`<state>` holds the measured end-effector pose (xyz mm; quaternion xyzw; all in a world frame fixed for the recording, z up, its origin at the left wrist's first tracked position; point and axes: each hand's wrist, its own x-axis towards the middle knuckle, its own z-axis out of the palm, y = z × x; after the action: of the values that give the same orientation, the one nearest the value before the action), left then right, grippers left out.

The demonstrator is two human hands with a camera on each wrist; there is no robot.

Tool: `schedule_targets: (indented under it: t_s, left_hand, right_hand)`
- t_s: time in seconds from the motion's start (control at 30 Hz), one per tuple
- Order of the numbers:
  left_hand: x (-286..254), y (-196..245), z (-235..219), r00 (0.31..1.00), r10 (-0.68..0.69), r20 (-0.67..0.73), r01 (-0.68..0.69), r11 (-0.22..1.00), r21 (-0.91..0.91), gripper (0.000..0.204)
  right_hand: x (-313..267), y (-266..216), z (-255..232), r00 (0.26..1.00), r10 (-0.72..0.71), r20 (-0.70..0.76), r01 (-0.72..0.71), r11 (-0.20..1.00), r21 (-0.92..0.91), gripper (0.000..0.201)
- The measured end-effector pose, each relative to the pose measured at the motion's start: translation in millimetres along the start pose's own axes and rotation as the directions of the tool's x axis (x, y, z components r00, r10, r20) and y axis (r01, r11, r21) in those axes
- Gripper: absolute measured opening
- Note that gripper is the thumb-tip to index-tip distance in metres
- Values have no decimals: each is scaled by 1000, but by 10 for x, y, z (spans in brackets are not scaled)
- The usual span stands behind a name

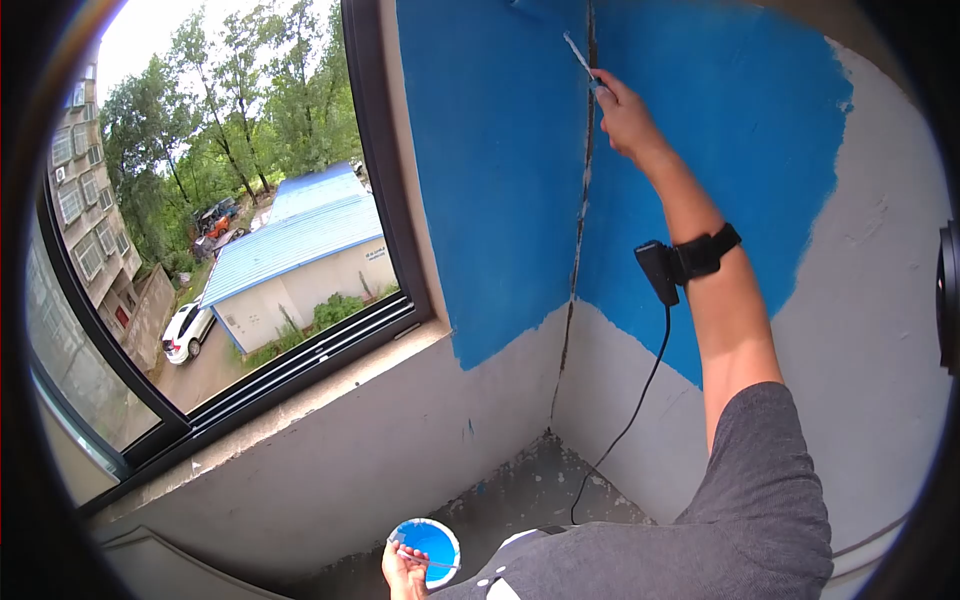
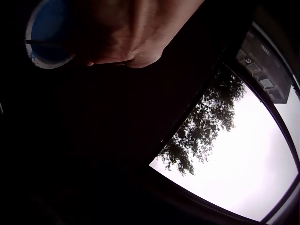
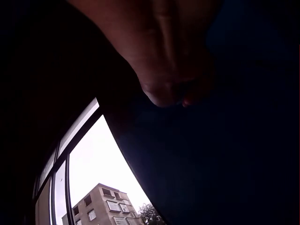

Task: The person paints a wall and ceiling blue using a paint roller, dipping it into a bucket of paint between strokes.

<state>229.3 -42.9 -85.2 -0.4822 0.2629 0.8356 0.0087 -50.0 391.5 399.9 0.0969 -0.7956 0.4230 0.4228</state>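
Up at the wall corner, my right hand (image 1: 630, 122) grips a slim tool (image 1: 577, 53) with a narrow pale head and a darker handle. It points up and left, overlapping the blue wall beside the corner gap (image 1: 582, 215); I cannot tell its exact kind. In the right wrist view the curled right hand (image 3: 164, 70) is dark and hides the tool. Low in front of the body, my left hand (image 1: 402, 572) holds a bucket of blue paint (image 1: 432, 540) at its near-left side, fingers curled by a thin bar across the mouth. The left wrist view shows this bucket's pale rim (image 2: 44, 64) past the hand (image 2: 126, 37).
A dark-framed window (image 1: 385, 150) with a sill (image 1: 300, 405) is at the left. Blue paint (image 1: 720, 130) covers the upper walls, bare grey plaster (image 1: 870, 270) the rest. A black cable (image 1: 640, 405) hangs from the right wrist camera (image 1: 657, 270) towards the speckled floor (image 1: 520, 470).
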Motion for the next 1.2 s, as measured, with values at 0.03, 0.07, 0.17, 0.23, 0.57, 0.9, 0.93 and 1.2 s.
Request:
schedule_targets:
  t_s: [0.03, 0.07, 0.17, 0.23, 0.57, 0.9, 0.93, 1.2]
  left_hand:
    - [6, 7, -46, 1000, -2, -14, 2, 1000, 7, 22]
    - [41, 5, -72, 1000, 9, -15, -9, 1000, -3, 21]
    - [-137, 41, 20, 1000, -23, -13, 23, 1000, -19, 19]
    - [-112, 10, 72, 997, 18, -70, -15, 999, 38, 28]
    - [-324, -8, 299, 999, 10, -36, -9, 999, 37, 22]
    - [-486, -151, 277, 994, 101, -46, -102, 995, -14, 21]
    - [-482, -157, 268, 993, 106, -54, -108, 994, -19, 21]
    - [-469, -146, 352, 991, 100, -90, -99, 995, 15, 21]
  right_hand:
    - [-47, -61, 33, 993, 114, 37, -115, 992, 57, 34]
    - [-96, -66, 59, 972, 222, 77, -229, 968, 105, 34]
    - [-409, 568, 310, 999, 12, 46, -11, 1000, -27, 34]
    - [-941, 782, 457, 994, -102, 36, 104, 992, -78, 34]
    - [-2341, 1246, 497, 978, 43, 204, -32, 998, -58, 37]
    - [-1496, 915, 615, 982, 119, 146, -110, 992, -67, 37]
    - [-1677, 1058, 711, 986, 94, 141, -76, 989, -125, 37]
    - [-3129, 1430, 967, 925, 207, 318, -196, 978, -69, 38]
